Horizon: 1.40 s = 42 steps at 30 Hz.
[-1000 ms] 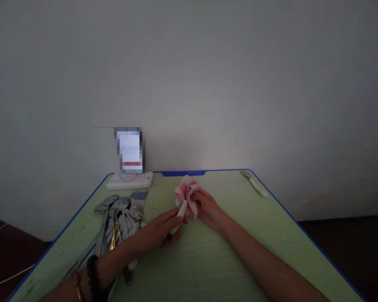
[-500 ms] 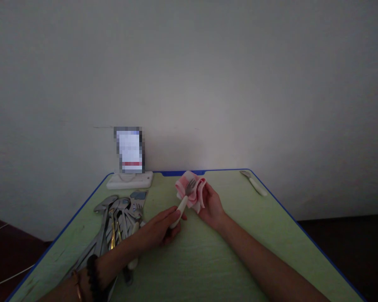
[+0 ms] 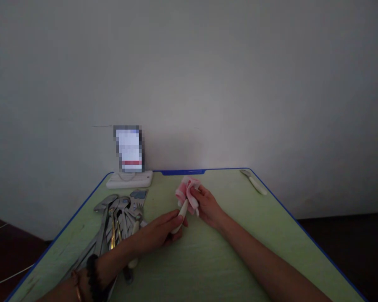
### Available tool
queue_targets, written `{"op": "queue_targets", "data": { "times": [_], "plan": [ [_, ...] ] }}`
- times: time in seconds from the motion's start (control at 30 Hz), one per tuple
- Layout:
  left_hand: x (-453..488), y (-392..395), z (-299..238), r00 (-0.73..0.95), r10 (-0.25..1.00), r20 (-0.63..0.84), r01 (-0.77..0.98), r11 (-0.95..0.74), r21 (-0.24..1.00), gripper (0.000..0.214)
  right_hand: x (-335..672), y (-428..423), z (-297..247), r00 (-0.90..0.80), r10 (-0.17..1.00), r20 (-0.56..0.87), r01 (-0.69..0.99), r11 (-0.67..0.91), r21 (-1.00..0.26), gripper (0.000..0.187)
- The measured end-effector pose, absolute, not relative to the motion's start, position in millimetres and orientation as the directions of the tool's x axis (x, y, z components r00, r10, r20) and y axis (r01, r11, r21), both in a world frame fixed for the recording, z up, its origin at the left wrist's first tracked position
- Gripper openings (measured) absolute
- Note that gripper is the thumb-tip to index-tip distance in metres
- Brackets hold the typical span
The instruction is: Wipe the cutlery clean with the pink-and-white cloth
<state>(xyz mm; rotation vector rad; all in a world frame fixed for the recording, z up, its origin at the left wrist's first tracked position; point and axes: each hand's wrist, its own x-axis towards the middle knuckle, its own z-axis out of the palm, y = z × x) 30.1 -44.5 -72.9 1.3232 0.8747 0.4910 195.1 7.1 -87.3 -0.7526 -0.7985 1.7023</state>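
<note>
Closed around the white handle of a fork (image 3: 181,216), my left hand (image 3: 162,228) is left of the table's middle. The fork's metal head is now hidden inside a pink and white cloth (image 3: 187,193). My right hand (image 3: 209,207) grips that cloth from the right, thumb on top, folding it over the fork's head. Both hands are raised a little over the green table. Beside my left forearm lies a pile of cutlery (image 3: 119,222), with silver, golden and white-handled pieces partly covered by the arm.
A white-handled utensil (image 3: 254,183) with a metal head lies near the table's far right corner. At the back left, a phone (image 3: 129,149) with a blurred screen leans upright behind a white power strip (image 3: 129,179). A wall stands right behind the green table (image 3: 227,260).
My right hand has closed the cloth over the fork's head, which showed on top of the cloth before. My left hand keeps its hold on the handle.
</note>
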Motion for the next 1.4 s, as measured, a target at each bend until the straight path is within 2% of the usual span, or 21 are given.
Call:
{"op": "queue_targets", "data": {
  "times": [0.17,0.37,0.63,1.07,1.17,1.27,1.4],
  "plan": [
    [30,-45,-71,0.61,0.744,-0.271,0.165,0.216,0.962,0.042,195,7,-86,-0.249,0.964,-0.089,-0.515,-0.21,-0.831,0.029],
    [29,-44,-75,0.614,0.745,-0.262,0.172,0.198,0.965,0.038,199,5,-83,-0.353,0.933,-0.074,-0.51,-0.257,-0.821,0.027],
    [30,-43,-75,0.605,0.748,-0.271,0.188,0.196,0.962,0.04,199,5,-83,-0.32,0.944,-0.084,-0.559,-0.26,-0.787,0.031],
    [30,-43,-73,0.601,0.747,-0.286,0.172,0.228,0.958,0.04,197,3,-82,-0.312,0.948,-0.069,-0.519,-0.231,-0.823,0.027],
    [30,-44,-76,0.592,0.756,-0.278,0.149,0.237,0.96,0.038,196,3,-84,-0.276,0.96,-0.053,-0.499,-0.191,-0.845,0.025],
    [33,-45,-75,0.568,0.785,-0.246,0.088,0.239,0.967,0.038,196,4,-84,-0.139,0.99,-0.003,-0.443,-0.065,-0.894,0.022],
    [37,-43,-59,0.385,0.908,-0.163,0.025,0.166,0.986,0.033,197,6,-74,0.054,0.997,0.06,-0.294,0.073,-0.953,0.022]
  ]
}}
